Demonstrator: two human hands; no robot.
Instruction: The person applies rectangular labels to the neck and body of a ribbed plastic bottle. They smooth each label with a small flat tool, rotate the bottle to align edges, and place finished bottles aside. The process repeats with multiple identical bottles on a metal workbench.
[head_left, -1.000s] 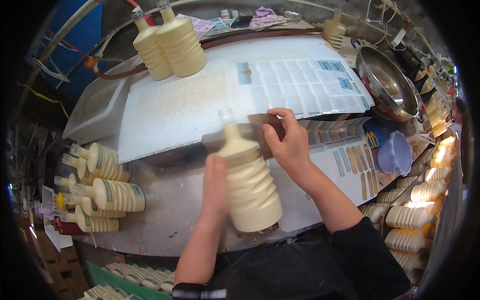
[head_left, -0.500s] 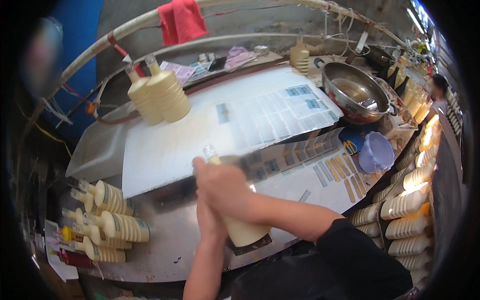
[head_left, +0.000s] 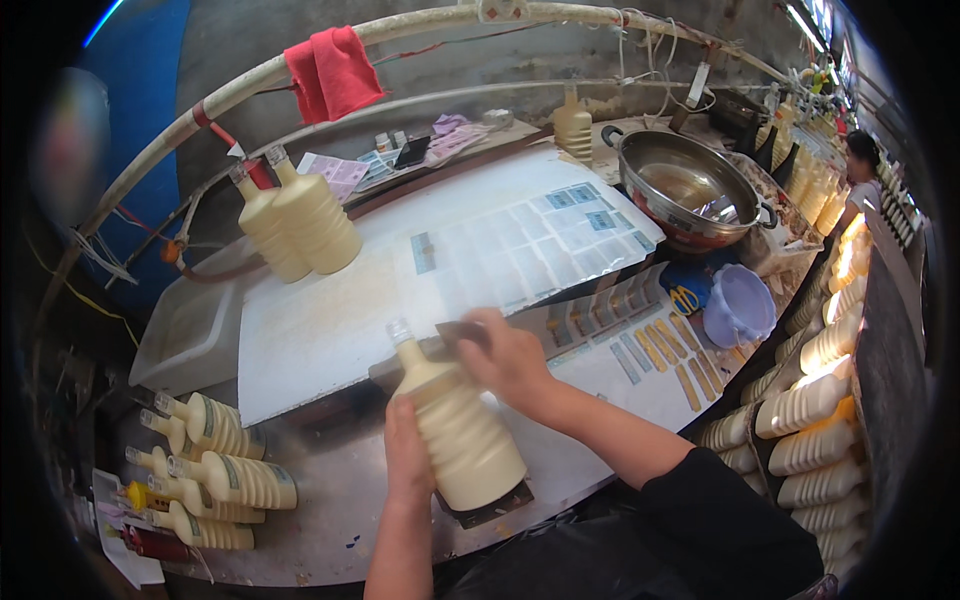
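A cream ribbed bottle (head_left: 462,435) with a clear threaded neck tilts away from me, its base on a dark patch at the table's near edge. My left hand (head_left: 408,440) grips its left side, fingers partly hidden behind it. Beside its right shoulder, my right hand (head_left: 505,355) pinches a small dark flat piece (head_left: 460,330), blurred, its kind unclear. Beyond the bottle, a white board (head_left: 320,340) carries rows of clear and blue label pieces (head_left: 500,250). Blue and gold strips (head_left: 660,350) lie on a sheet to the right.
Two cream bottles (head_left: 318,225) stand on the board's far left. Several more lie at left (head_left: 235,478). A metal pan (head_left: 690,185), a lilac bucket (head_left: 738,305) and yellow-handled scissors (head_left: 684,299) are at right. Racked bottles (head_left: 815,430) line the right side; another person (head_left: 860,175) is beyond.
My right hand has come off the bottle's neck and moved right, now showing the dark flat piece. My left hand stays on the bottle, which is more exposed. The view has shifted slightly.
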